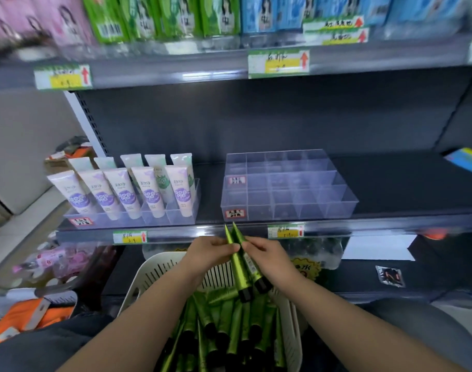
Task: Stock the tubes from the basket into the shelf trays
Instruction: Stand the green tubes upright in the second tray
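- Your left hand [210, 253] and your right hand [268, 257] meet in front of you. Both pinch the same two green tubes [236, 267] with the fingertips, the left fingers from the left side and the right fingers from the right.
- The two tubes lie side by side and touch each other. Their flat crimped ends point up toward the shelf edge [189, 233], and their black caps [245, 294] point down toward you.
- You hold them in the air above the white slotted basket [146, 275], which sits below the shelf, close to your body.
- Inside the basket lies a pile of tubes [229, 331], also green with black caps, in mixed directions.
- On the shelf, just behind the raised tips and a little to the right, stands a clear divided tray [283, 210] with small handwritten labels at its left side.
- Left of it, apart, a second clear tray [175, 217] carries upright purple-labelled tubes [127, 196] in front and paler green ones behind.
- Price tags [130, 236] are fixed on the shelf edge.
- The shelf above shows pink, green and blue packets [175, 20], too blurred to read.
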The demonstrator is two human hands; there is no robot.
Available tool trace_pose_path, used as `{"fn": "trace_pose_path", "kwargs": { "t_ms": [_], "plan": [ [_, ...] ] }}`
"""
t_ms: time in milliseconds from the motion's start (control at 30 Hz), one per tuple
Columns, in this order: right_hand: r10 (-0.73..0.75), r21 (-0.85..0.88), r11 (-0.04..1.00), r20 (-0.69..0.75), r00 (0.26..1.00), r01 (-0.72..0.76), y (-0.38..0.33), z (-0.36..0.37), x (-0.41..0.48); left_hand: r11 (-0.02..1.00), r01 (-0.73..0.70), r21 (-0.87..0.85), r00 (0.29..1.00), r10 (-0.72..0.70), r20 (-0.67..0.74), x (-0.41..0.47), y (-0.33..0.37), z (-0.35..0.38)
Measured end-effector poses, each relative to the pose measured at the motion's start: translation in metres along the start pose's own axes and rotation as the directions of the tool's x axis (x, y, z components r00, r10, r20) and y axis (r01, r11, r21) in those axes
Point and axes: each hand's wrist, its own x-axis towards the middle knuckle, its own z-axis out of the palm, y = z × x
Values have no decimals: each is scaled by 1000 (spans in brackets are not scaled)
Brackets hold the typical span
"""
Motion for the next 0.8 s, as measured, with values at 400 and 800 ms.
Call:
{"fn": "trace_pose_path", "kwargs": {
  "t_ms": [400, 800],
  "plan": [
    [-30, 279, 958, -107, 994, 59, -48, -43, 28, 991, -134, 12, 991, 134, 8, 13, 83, 17],
    [-68, 265, 960, -106, 992, 94, -91, -75, 112, 919, -238, 313, 945, 294, -146, 92, 156, -4]
  ]
}}
